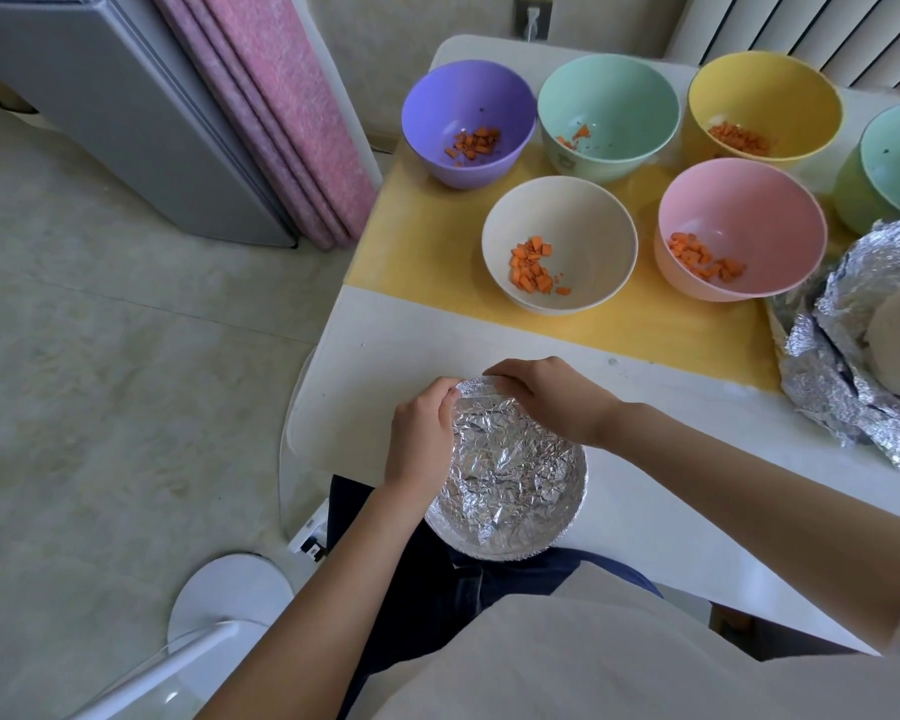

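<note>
Both hands work the far rim of the foil bowl (510, 475), which sits at the near edge of the table (385, 350) and overhangs it toward the lap. The left hand (419, 439) curls its fingers and pinches the foil at the rim's far left. The right hand (546, 397) bends its fingers over the far rim, gripping it there. Beyond, on a yellow mat (422, 241), a white bowl (593, 231) and a pink bowl (749, 200) hold carrot bits (531, 267).

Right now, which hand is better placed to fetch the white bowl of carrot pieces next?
Probably the right hand: it pinches the foil at the far rim, directly before the white bowl. The left hand holds it at the left rim, farther off.
</note>
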Demonstrator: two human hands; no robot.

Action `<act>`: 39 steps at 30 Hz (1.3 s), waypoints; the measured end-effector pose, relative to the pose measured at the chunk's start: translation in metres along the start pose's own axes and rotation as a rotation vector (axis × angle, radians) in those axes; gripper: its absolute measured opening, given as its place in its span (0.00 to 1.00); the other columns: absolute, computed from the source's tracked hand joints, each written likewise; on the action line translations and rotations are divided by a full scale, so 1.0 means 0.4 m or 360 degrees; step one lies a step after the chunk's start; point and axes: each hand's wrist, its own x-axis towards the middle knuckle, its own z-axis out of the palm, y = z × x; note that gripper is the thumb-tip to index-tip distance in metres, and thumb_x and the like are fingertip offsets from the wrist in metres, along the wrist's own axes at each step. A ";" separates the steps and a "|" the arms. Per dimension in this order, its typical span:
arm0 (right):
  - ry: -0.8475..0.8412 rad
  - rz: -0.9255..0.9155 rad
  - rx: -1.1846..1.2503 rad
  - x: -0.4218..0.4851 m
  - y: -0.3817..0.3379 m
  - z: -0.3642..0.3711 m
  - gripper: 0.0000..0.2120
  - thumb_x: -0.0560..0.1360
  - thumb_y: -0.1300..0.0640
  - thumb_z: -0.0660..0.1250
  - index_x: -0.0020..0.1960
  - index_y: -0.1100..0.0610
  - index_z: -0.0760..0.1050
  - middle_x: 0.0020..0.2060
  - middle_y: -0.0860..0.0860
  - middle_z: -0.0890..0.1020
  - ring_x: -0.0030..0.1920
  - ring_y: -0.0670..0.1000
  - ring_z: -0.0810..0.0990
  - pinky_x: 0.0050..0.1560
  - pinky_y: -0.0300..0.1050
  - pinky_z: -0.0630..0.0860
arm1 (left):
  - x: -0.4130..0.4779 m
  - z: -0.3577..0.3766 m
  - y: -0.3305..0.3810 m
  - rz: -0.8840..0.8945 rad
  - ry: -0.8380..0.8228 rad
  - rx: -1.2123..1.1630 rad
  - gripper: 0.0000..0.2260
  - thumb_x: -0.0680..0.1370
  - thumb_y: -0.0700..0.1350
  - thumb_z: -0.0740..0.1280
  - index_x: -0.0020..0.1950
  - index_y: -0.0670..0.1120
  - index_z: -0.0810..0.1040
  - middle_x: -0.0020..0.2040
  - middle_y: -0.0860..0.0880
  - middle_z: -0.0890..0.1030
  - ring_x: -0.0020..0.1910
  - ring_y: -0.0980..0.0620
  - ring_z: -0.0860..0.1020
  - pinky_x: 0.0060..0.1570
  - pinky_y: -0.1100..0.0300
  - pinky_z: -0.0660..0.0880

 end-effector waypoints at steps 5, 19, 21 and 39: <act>0.0079 -0.0040 -0.0101 0.012 -0.003 0.008 0.10 0.78 0.64 0.60 0.56 0.60 0.78 0.44 0.55 0.84 0.44 0.58 0.80 0.46 0.47 0.72 | -0.002 -0.001 0.000 0.0024 0.0006 0.0029 0.09 0.80 0.38 0.60 0.53 0.41 0.79 0.33 0.51 0.74 0.32 0.51 0.70 0.33 0.64 0.62; -0.0119 0.0003 -0.0254 0.031 -0.024 0.006 0.12 0.72 0.71 0.56 0.49 0.61 0.74 0.36 0.55 0.78 0.39 0.58 0.75 0.41 0.50 0.69 | -0.016 0.002 0.000 0.0096 0.0082 0.0051 0.10 0.79 0.37 0.61 0.56 0.41 0.80 0.43 0.44 0.83 0.40 0.46 0.80 0.39 0.63 0.69; -0.0092 0.0014 -0.0143 0.021 -0.024 0.009 0.12 0.77 0.67 0.57 0.57 0.59 0.75 0.45 0.55 0.82 0.47 0.58 0.78 0.48 0.51 0.73 | -0.019 0.001 -0.004 0.0076 0.0085 0.0040 0.10 0.79 0.37 0.61 0.57 0.41 0.79 0.43 0.44 0.83 0.40 0.45 0.80 0.39 0.67 0.67; 0.0044 0.0009 0.0327 -0.032 -0.049 -0.034 0.19 0.79 0.49 0.60 0.67 0.56 0.70 0.60 0.52 0.78 0.60 0.51 0.75 0.57 0.37 0.67 | -0.038 -0.031 0.020 0.0622 0.0405 0.0273 0.12 0.80 0.42 0.57 0.56 0.42 0.78 0.48 0.47 0.74 0.46 0.49 0.72 0.47 0.54 0.71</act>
